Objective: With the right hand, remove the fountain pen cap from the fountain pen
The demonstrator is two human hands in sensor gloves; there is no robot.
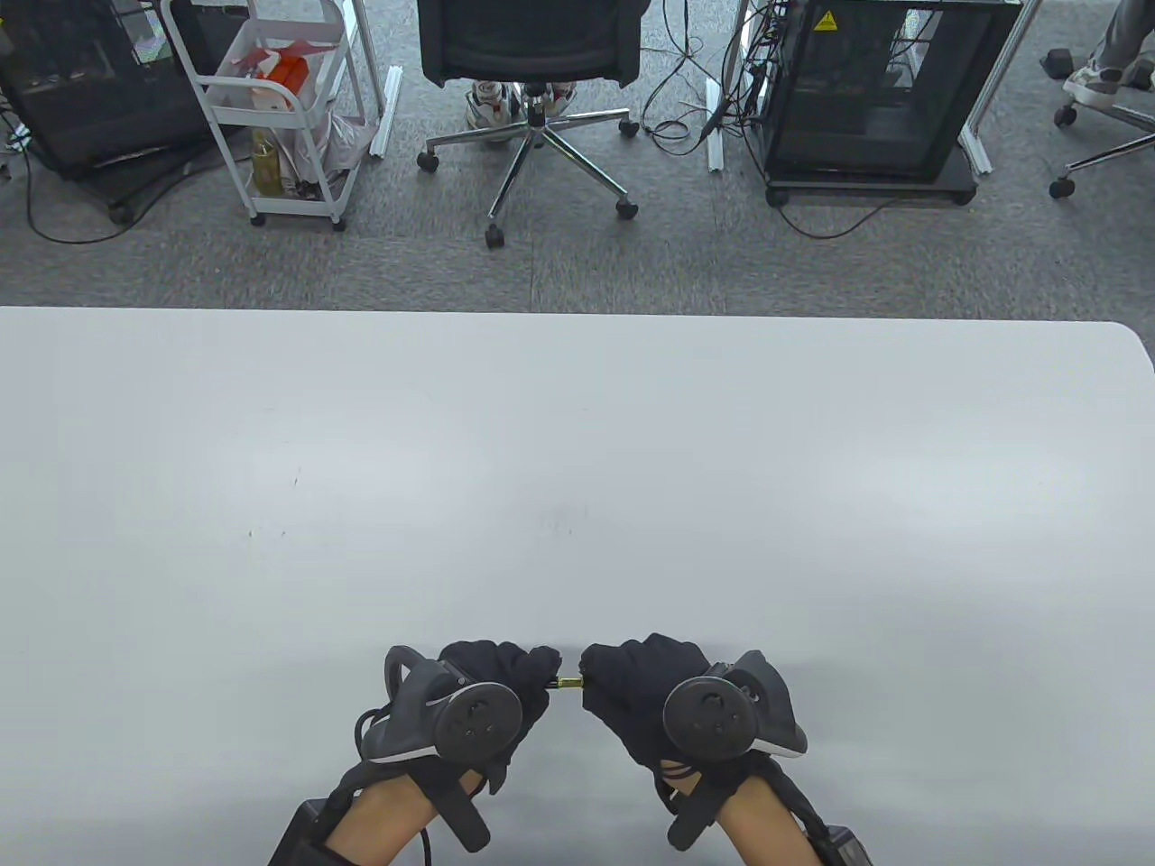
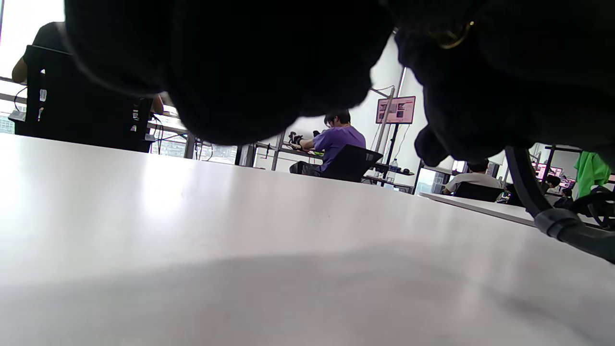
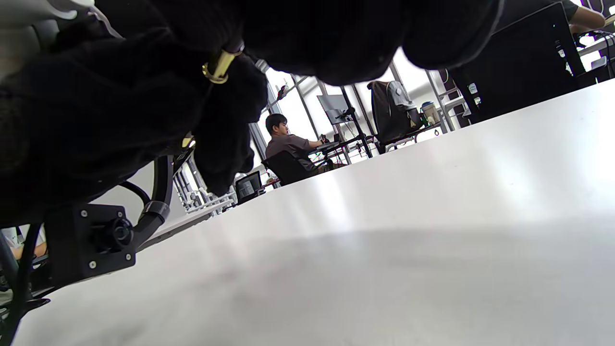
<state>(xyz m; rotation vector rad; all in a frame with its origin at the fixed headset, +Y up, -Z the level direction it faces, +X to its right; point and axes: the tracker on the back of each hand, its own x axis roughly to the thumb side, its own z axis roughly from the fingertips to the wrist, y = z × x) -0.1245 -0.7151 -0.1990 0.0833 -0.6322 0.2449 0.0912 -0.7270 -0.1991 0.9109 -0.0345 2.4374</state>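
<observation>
Left hand: the left hand (image 1: 492,690) is closed around one end of the fountain pen (image 1: 568,683), held just above the near edge of the white table (image 1: 577,469); judged to serve as the anchor for the pull.
Right hand: the right hand (image 1: 636,690) is closed around the opposite end, where the fountain pen cap is taken to sit; the cap itself is hidden in the glove.
Pen: held level between the two fists, off the table; only a short gold section is exposed in the gap.
Separation: whether the cap has come free cannot be told.
Gold ring: a gold band (image 3: 218,67) is seen between the gloved fingers in the right wrist view.
Containers, far: a white trolley (image 1: 275,108) on the floor is noted to hold a red-and-white box and a bottle.
</observation>
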